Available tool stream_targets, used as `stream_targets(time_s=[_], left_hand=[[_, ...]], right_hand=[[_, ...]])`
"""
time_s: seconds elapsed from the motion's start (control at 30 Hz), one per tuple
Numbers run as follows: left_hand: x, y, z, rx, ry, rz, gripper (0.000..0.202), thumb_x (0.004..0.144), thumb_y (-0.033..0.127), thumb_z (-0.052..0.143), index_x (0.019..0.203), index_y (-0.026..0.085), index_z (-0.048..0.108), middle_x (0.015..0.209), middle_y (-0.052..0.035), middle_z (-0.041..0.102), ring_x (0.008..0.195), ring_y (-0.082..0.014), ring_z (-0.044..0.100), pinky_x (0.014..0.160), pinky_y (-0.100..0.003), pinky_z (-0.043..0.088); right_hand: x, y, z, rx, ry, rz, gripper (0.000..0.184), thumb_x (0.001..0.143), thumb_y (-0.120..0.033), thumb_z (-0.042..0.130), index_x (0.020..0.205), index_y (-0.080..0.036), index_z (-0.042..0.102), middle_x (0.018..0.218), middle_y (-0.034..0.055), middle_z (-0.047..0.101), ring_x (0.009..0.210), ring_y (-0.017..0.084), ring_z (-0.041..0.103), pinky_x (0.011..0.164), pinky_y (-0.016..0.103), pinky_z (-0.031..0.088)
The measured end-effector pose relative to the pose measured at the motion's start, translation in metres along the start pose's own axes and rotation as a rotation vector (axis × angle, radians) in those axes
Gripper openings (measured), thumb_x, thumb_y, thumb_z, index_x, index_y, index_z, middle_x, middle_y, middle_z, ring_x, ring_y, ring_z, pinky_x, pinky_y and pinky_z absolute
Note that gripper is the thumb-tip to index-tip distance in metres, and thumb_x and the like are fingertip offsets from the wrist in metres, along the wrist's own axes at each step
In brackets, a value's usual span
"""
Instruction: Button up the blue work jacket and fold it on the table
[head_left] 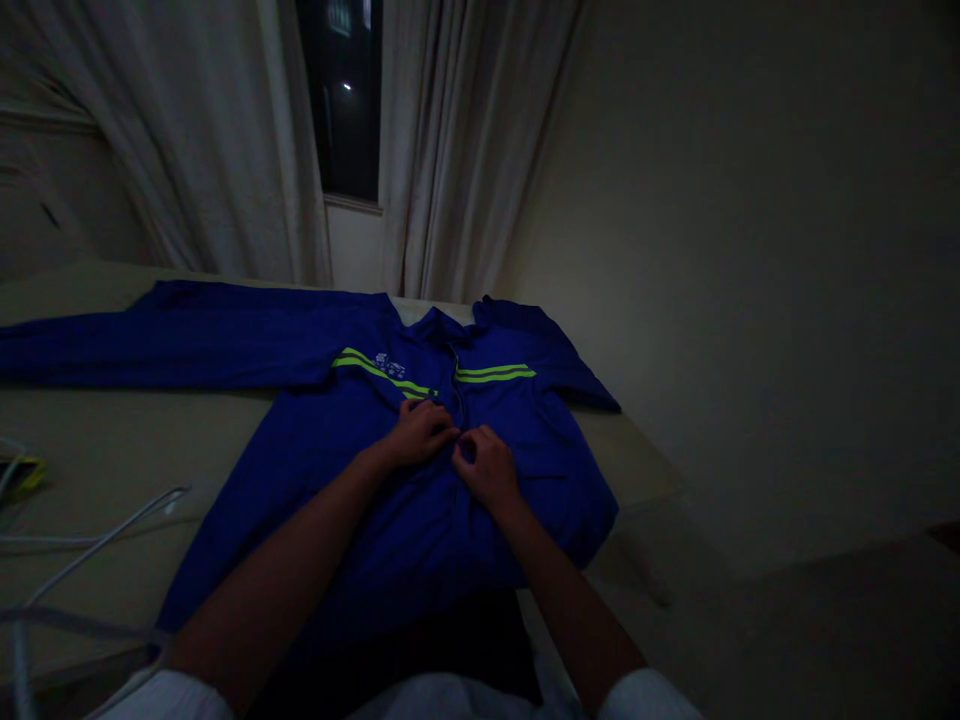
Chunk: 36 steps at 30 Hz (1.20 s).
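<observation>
A blue jacket (300,440) with green and dark stripes across the chest lies spread front up before me, its collar away from me. My left hand (421,432) is closed on the front placket, a little below the stripes. Beside it, fingertips almost meeting, my right hand (486,464) pinches the other edge of the placket, thumb and finger curled into a ring. Whether a button or snap sits between the fingertips is too dark and small to make out. One sleeve stretches far to the left; the other bends down at the right.
The jacket lies on a pale table (225,420) whose right edge ends near the wall. White cables (112,535) and a yellow-edged dark object (26,478) lie at the left. Curtains (465,150) hang behind, beside a dark window (345,110).
</observation>
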<state>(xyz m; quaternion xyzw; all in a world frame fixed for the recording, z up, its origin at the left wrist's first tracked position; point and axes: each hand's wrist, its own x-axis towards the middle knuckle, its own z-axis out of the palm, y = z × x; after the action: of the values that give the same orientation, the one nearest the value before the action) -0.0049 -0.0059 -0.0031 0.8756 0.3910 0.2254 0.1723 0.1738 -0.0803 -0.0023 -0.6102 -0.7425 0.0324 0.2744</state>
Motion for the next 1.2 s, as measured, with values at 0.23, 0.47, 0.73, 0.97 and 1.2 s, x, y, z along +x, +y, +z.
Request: stream_targets(time_s=[0.23, 0.47, 0.73, 0.97, 1.2], left_hand=[[-0.002, 0.012, -0.013, 0.077, -0.022, 0.089, 0.022, 0.097, 0.031, 0.049, 0.083, 0.022, 0.063, 0.088, -0.0055, 0.073, 0.099, -0.025, 0.064, 0.105, -0.052, 0.029], [0.002, 0.019, -0.018, 0.085, -0.026, 0.1, 0.022, 0.09, 0.03, 0.051, 0.072, 0.021, 0.06, 0.073, -0.0035, 0.069, 0.081, -0.0225, 0.065, 0.103, -0.05, 0.031], [-0.004, 0.019, -0.02, 0.186, -0.003, 0.1, 0.026, 0.095, 0.034, 0.05, 0.077, 0.021, 0.064, 0.087, -0.0078, 0.073, 0.096, -0.027, 0.065, 0.098, -0.051, 0.031], [-0.001, 0.019, -0.009, 0.162, -0.026, 0.068, 0.035, 0.101, 0.034, 0.043, 0.078, 0.02, 0.065, 0.085, -0.0083, 0.073, 0.094, -0.0262, 0.065, 0.099, -0.051, 0.031], [-0.001, 0.022, -0.017, 0.125, -0.019, 0.088, 0.031, 0.096, 0.031, 0.047, 0.071, 0.021, 0.062, 0.08, -0.0074, 0.072, 0.085, -0.0244, 0.066, 0.096, -0.049, 0.032]], right_hand=[[-0.004, -0.003, 0.0, -0.171, -0.009, 0.02, 0.004, 0.093, -0.022, 0.065, 0.094, -0.023, 0.068, 0.098, 0.0045, 0.07, 0.088, 0.019, 0.066, 0.075, 0.028, 0.044], [-0.005, -0.01, -0.008, -0.242, -0.027, 0.06, 0.005, 0.096, -0.024, 0.063, 0.098, -0.023, 0.067, 0.103, 0.0049, 0.07, 0.087, 0.02, 0.065, 0.076, 0.031, 0.041], [-0.001, -0.005, -0.005, -0.19, -0.033, -0.007, 0.005, 0.097, -0.023, 0.062, 0.095, -0.022, 0.067, 0.1, 0.0049, 0.071, 0.092, 0.02, 0.065, 0.08, 0.031, 0.041], [-0.002, -0.006, -0.003, -0.212, -0.021, -0.028, 0.007, 0.097, -0.026, 0.064, 0.093, -0.022, 0.068, 0.095, 0.0051, 0.07, 0.09, 0.021, 0.065, 0.081, 0.032, 0.041], [-0.003, -0.011, -0.007, -0.309, -0.042, -0.006, 0.003, 0.096, -0.024, 0.062, 0.096, -0.023, 0.065, 0.101, 0.007, 0.068, 0.089, 0.023, 0.062, 0.078, 0.033, 0.04]])
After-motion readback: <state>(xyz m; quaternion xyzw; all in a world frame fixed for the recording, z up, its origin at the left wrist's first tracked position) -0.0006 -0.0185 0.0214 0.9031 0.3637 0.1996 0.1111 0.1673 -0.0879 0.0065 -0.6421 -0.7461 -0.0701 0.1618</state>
